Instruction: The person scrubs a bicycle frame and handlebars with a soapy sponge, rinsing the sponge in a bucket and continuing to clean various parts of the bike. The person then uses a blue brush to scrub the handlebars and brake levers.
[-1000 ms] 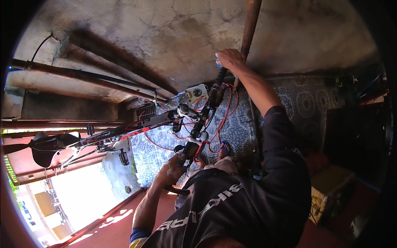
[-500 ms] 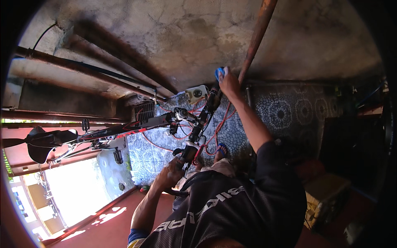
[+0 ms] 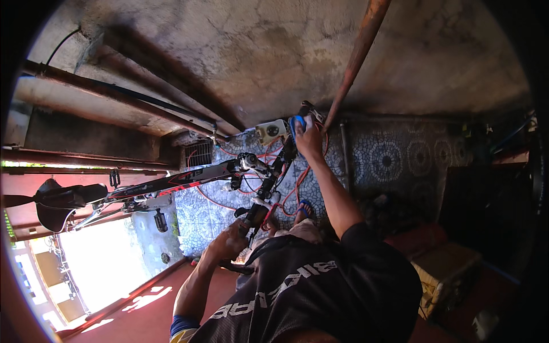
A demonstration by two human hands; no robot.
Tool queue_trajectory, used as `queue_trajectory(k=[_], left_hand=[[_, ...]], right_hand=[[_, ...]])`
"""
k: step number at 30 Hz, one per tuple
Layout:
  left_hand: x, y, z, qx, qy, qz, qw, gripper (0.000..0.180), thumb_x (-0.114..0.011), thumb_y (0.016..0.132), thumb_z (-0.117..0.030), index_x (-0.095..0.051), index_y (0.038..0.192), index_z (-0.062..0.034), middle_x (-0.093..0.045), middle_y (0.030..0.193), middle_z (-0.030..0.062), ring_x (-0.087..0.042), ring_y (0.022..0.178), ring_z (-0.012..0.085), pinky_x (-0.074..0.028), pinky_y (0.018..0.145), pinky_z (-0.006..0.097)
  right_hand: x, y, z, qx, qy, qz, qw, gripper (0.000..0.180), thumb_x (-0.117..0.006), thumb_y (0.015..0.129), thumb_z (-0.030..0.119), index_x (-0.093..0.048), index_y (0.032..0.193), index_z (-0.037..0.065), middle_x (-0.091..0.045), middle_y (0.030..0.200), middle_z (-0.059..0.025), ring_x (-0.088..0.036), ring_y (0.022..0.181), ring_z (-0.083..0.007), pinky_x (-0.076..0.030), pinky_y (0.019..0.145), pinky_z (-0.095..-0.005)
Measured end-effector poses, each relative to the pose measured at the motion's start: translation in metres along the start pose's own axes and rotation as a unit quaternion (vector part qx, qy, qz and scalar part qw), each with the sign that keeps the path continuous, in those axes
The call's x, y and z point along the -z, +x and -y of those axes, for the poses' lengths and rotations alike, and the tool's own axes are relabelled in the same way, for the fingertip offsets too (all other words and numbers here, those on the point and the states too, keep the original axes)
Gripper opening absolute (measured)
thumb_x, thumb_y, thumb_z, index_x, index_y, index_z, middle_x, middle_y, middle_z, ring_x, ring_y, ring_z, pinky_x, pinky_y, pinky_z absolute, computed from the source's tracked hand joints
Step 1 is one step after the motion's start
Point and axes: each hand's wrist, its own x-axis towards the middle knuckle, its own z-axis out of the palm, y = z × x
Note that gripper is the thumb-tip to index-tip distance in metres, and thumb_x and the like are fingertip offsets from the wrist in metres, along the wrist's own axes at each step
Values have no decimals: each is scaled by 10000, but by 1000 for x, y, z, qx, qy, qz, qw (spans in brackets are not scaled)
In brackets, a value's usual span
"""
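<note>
A bicycle (image 3: 189, 177) with a black, red and white frame stretches leftward from its handlebar (image 3: 269, 184). My left hand (image 3: 230, 240) is closed around the near handlebar grip. At the far end of the bar, my right hand (image 3: 309, 137) presses a small rounded blue scrubber (image 3: 295, 124) against the far grip (image 3: 289, 145). Whether it is a sponge or a brush is unclear. The fingers of my right hand partly cover it. The dark bar end shows just beyond that hand.
An orange-red hose (image 3: 301, 182) loops over the patterned tiles (image 3: 211, 220). By the wall stands a pale box (image 3: 271, 132) with a dark round part, near a floor grate (image 3: 198, 154). A rusty pipe (image 3: 357, 63) slants down the wall. Low at the right sits a cardboard box (image 3: 446, 268).
My right hand has moved inward along the bar, toward me, with the blue scrubber, uncovering the bar end. My left hand stays on the near grip, shifted slightly in the picture.
</note>
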Motion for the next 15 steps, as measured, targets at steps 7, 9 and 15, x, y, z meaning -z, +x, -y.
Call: queue_trajectory(k=[7, 9, 15], left_hand=[[-1, 11, 19, -118, 9, 9, 993, 531, -588, 802, -84, -481, 1315, -1, -597, 1032, 265, -626, 934, 431, -491, 750, 499], [-13, 4, 31, -139, 21, 4, 990, 554, -582, 790, -62, -474, 1329, 13, -590, 1029, 259, -614, 929, 441, -490, 760, 504], [-14, -9, 17, -14, 8, 12, 1000, 540, -581, 825, -122, -466, 1339, -2, -616, 1084, 284, -622, 964, 461, -498, 789, 510]], right_hand=[[14, 99, -19, -49, -114, -13, 992, 312, -561, 1002, 328, -557, 1187, 76, -713, 942, -271, -676, 912, -491, -520, 794, -582], [-7, 63, -12, -34, -81, -25, 996, 330, -570, 996, 316, -558, 1214, 68, -711, 978, -273, -672, 938, -492, -515, 821, -583], [0, 11, 9, 52, -65, 94, 992, 317, -565, 1006, 338, -619, 1181, 79, -694, 1052, -266, -657, 1034, -452, -515, 849, -535]])
